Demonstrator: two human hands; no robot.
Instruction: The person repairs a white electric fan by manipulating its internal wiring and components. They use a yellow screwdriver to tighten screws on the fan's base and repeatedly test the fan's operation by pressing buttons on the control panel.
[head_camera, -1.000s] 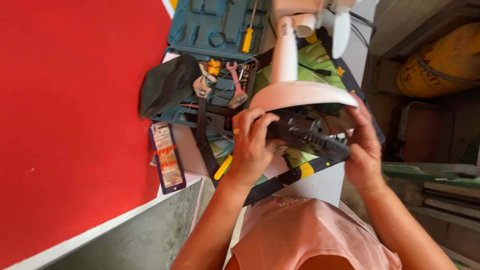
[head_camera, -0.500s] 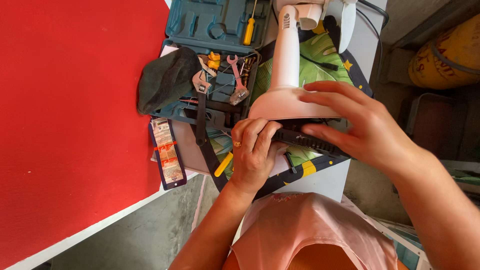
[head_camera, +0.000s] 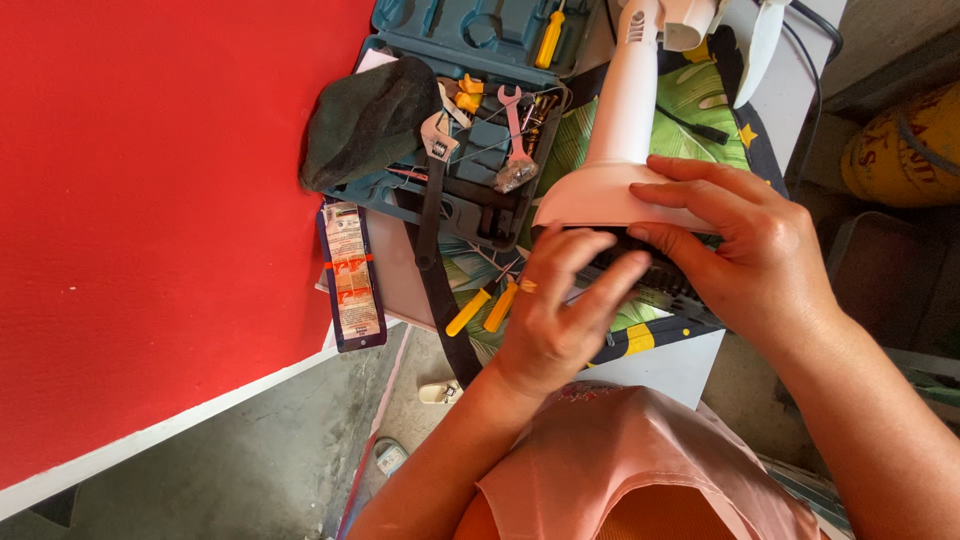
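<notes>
A white fan base (head_camera: 610, 190) lies mid-surface, its black underside gripped by both hands: right hand (head_camera: 745, 245) curled over its edge, left hand (head_camera: 555, 320) pressing fingers on it. Far left, one open toolbox (head_camera: 450, 190); near it, two yellow screwdrivers (head_camera: 485, 308).

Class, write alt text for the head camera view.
Two hands, left hand and right hand, press on a fan's white base on a table. Behind it an open blue toolbox holds a wrench and screwdrivers.
</notes>
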